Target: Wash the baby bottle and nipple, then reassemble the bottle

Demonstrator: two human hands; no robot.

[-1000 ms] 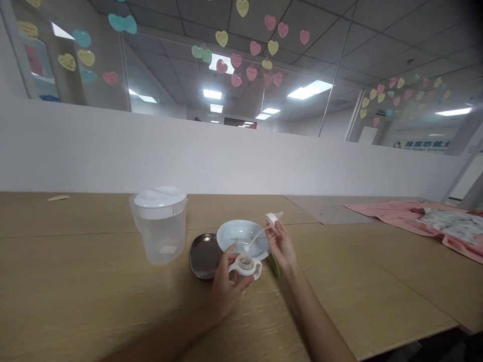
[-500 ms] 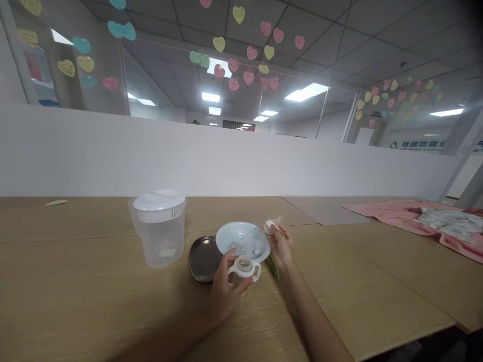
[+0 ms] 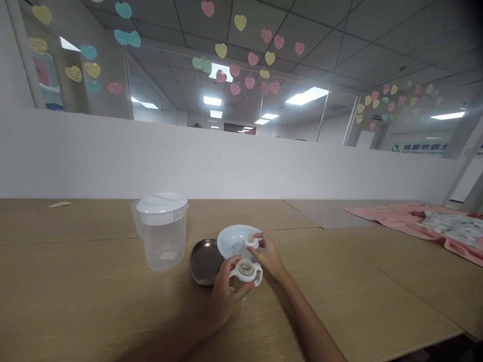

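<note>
My left hand [image 3: 225, 295] is closed around a clear baby bottle [image 3: 246, 269] with a white two-handled collar. The bottle's mouth is uncovered and faces up. Just above and behind it, my right hand [image 3: 270, 256] pinches a bottle nipple [image 3: 251, 242] by its white ring. The nipple is apart from the bottle and held over a white bowl [image 3: 231, 234]. My right hand and the bottle cover the near side of the bowl. Left of the bowl, touching or nearly touching it, lies a shallow metal dish [image 3: 204, 262].
A clear plastic pitcher [image 3: 164, 242] with a white lid stands left of the dish. A pink cloth [image 3: 372, 213] with a patterned piece on it lies at the far right of the wooden table [image 3: 113, 306]. A white wall [image 3: 234, 166] rises behind the table.
My right hand has moved left with the nipple, from beside the bowl to over it, near the bottle's mouth. My left hand keeps hold of the bottle. The green object beside the bowl is now hidden.
</note>
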